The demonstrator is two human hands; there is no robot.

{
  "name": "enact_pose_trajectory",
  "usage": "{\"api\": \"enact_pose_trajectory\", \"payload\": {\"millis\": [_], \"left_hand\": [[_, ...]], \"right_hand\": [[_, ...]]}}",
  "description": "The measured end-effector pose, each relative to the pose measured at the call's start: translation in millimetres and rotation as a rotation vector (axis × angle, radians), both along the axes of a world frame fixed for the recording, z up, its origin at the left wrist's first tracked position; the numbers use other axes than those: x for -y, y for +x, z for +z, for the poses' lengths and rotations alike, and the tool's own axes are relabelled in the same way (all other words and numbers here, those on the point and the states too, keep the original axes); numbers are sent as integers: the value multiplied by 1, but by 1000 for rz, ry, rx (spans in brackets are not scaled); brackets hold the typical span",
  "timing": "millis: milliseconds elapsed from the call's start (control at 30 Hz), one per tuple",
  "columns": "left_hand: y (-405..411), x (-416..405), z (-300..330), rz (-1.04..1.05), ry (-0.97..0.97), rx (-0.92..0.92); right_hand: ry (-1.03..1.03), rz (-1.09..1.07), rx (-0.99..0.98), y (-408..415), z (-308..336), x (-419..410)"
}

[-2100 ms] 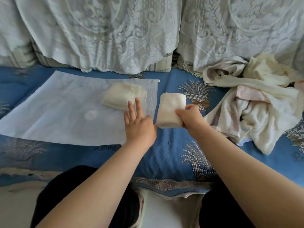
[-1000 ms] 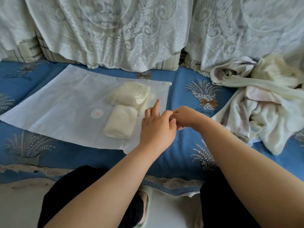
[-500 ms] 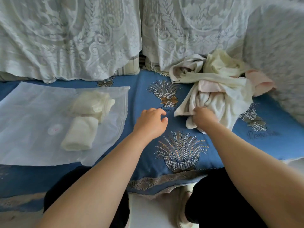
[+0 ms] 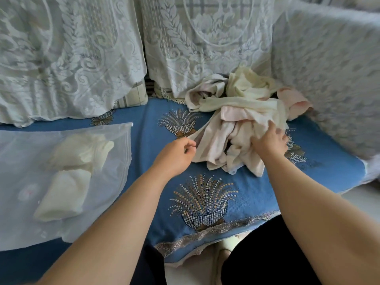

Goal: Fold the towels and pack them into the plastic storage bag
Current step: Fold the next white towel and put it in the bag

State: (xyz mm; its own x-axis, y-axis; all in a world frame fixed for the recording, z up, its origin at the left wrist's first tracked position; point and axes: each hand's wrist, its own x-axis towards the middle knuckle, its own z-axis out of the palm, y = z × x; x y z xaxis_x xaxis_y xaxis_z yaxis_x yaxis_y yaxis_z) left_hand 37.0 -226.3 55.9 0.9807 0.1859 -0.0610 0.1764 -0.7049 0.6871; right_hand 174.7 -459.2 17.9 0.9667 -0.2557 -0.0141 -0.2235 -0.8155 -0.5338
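Two folded towels now lie inside the plastic storage bag (image 4: 61, 182), which lies flat at the left end of the blue sofa cover (image 4: 144, 124). The rear folded towel (image 4: 82, 153) sits nearest the bag's open right edge; the second folded towel (image 4: 61, 196), in my right hand about two seconds ago, now rests just in front of it, toward the front edge of the seat. That packing step is complete.

Both my hands have since left the bag and moved to the pile of unfolded towels (image 4: 242, 120) at the right rear of the seat. My right hand (image 4: 269, 141) presses into the near side of the pile, fingers spread over the cloth; whether they have closed on a towel I cannot tell. My left hand (image 4: 176, 155) holds its fingers loosely curled at the pile's left corner, touching or just beside the cloth edge, with no firm hold evident.

Judgement: the next cycle starts here, separating one towel from the pile for folding. The pile is tangled; pulling one piece may drag others.
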Motion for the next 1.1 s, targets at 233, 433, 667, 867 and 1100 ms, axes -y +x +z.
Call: {"api": "enact_pose_trajectory", "payload": {"millis": [233,433,667,867,1100], "left_hand": [[10,-6,-2,67,-113,57],[0,-1,7,58,-361,63],[-17,-14,7,-276,-92,-134],[-21,13,14,-351,-282,55],[-31,23,22,-414,-258,116]], "right_hand": [[443,13,271,3,30,-6],[319,317,167,-39,42,-28],[498,717,12,-116,65,-51],[983,695,-51,-142,71,-57],[1306,817,-202,-147,89,-49]]}}
